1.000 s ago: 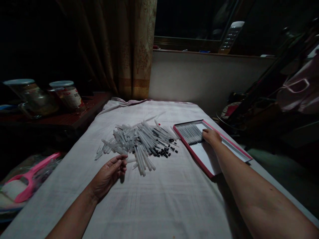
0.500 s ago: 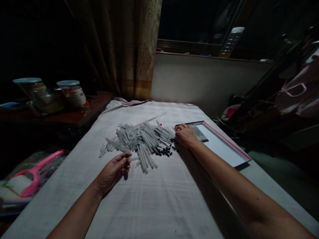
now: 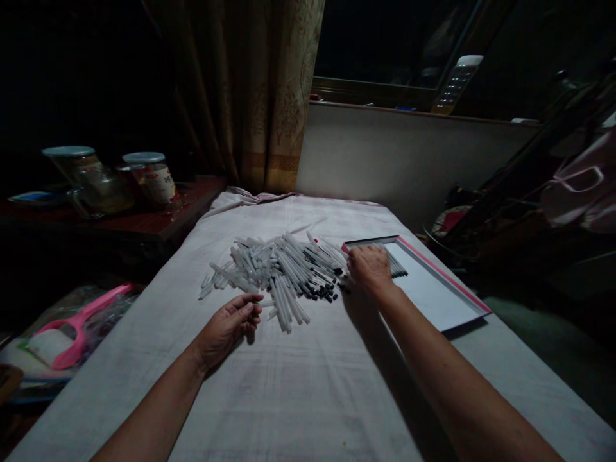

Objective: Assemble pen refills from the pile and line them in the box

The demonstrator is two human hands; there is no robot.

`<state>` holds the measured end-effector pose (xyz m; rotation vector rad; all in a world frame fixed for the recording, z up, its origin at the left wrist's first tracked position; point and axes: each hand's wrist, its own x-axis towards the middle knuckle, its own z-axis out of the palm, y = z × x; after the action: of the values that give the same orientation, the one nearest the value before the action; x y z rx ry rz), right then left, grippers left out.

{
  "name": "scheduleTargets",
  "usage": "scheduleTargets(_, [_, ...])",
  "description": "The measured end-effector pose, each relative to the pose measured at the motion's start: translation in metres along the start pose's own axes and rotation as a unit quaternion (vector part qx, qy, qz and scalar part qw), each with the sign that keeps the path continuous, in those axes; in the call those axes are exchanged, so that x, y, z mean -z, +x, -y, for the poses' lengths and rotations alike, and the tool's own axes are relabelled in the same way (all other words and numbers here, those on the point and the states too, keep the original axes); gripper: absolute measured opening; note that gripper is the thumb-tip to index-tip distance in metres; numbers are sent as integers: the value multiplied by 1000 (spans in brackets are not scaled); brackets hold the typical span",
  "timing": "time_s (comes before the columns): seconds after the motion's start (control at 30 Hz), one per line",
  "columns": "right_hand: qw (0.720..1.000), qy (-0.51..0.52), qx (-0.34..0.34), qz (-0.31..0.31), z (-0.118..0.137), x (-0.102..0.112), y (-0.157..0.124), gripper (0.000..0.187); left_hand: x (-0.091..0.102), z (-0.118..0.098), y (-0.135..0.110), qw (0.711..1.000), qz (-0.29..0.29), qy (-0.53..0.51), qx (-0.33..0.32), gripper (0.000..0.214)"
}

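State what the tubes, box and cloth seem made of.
Tubes: probably plastic with a frosted finish, being pale and translucent. Box: likely cardboard, smooth, going by its thin, flat walls. Cloth: apparently matte woven fabric, with soft folds and a faint check.

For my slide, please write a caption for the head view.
Right hand at a box with pens, left hand beside a pile of pen parts.
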<state>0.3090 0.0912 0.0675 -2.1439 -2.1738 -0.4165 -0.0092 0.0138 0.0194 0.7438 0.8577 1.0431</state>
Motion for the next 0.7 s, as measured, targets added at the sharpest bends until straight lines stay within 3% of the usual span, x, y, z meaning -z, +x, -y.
scheduleTargets(0.1, [985,168,0,-41,10,3,-27,27,-2,3,0,998,-26,48,-13,39])
scheduleTargets(0.17, [951,294,63,-65,23,0,-48,24,-4,5,-1,989,-70,114,-65,39])
scheduleTargets(0.3, [879,449,146,-70,57,-7,-85,20,-10,9,-7,916,-133,285,-248,32])
scheduleTargets(0.37, [858,484,164,-51,72,-9,-96,18,-13,11,-10,884,-104,350,-292,30])
scheduleTargets(0.57, [822,547,159,-11,92,-8,-105,14,-11,20,-13,822,-7,491,-289,22])
scheduleTargets(0.63, [812,564,150,6,90,-9,-103,16,-10,21,-13,809,1,513,-287,20])
scheduleTargets(0.7, [809,570,143,20,84,-10,-98,19,-10,21,-13,815,-1,508,-279,20])
